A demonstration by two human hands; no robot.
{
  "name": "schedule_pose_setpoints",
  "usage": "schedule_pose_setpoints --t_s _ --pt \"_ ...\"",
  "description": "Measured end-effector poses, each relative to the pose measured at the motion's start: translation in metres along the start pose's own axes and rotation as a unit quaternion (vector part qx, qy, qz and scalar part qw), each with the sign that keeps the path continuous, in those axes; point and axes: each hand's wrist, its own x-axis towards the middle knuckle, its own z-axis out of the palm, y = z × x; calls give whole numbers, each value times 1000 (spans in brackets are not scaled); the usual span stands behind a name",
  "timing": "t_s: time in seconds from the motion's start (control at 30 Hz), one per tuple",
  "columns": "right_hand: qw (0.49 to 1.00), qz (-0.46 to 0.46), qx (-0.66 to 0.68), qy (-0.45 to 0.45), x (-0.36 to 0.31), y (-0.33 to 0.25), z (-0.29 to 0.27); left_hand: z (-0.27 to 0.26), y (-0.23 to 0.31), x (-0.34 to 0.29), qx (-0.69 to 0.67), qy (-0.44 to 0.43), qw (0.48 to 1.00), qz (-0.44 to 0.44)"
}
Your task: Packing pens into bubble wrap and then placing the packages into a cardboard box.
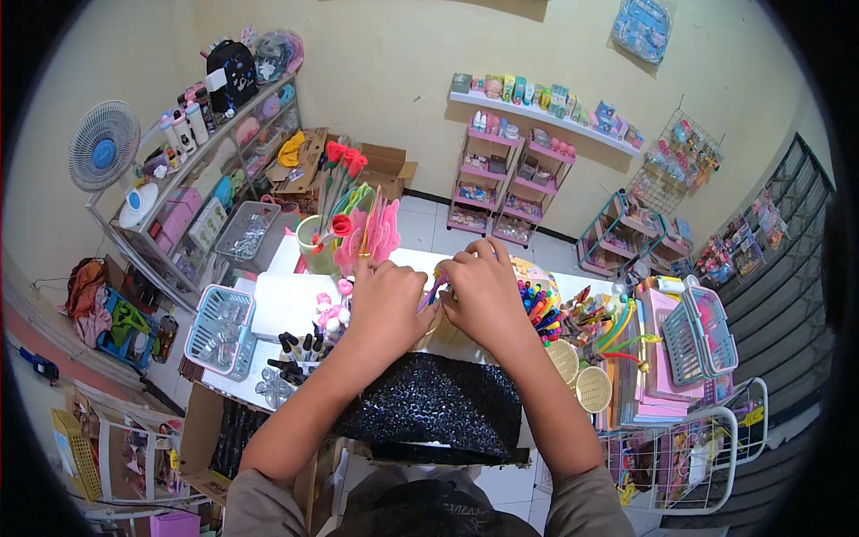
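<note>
Both my arms reach forward over the white table. My left hand [390, 300] is closed, its thumb and fingertips meeting near a slim purple item [436, 291]. My right hand [484, 294] curls over the other side of that item, fingers bent and close together. The item's kind is mostly hidden by my fingers. Just beyond my left hand stand pink flat-shaped pieces [383, 228]. Pink and white figures [331, 309] are beside my left wrist. Colourful pens [540, 309] stand to the right of my right hand. Glittery black material [434, 403] lies below my forearms.
Red artificial roses [344, 158] rise from a green pot [315, 249] at the back left. A blue basket [221, 333] sits left, another basket [699, 333] right. Woven cups [592, 390] stand beside my right forearm. A fan [104, 148] and shelves line the left wall.
</note>
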Motion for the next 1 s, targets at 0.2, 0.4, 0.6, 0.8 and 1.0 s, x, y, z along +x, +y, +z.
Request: schedule_pose_setpoints --t_s 0.2,0.4,0.6,0.8,1.0 --pt "998 36 51 -29 2 -5 -10 5 -11 -1 -18 -35 999 3" --pt "988 18 127 82 -11 -10 -53 -9 -16 3 -152 45 985 66" --pt "965 52 162 199 -40 -10 -96 -25 -5 -4 -281 42 952 112" --pt "937 106 224 245 -82 -11 -122 -36 -5 -21 -397 -3 915 74" --pt "836 270 416 234 -140 -40 -105 -28 -9 -77 -369 28 920 130"
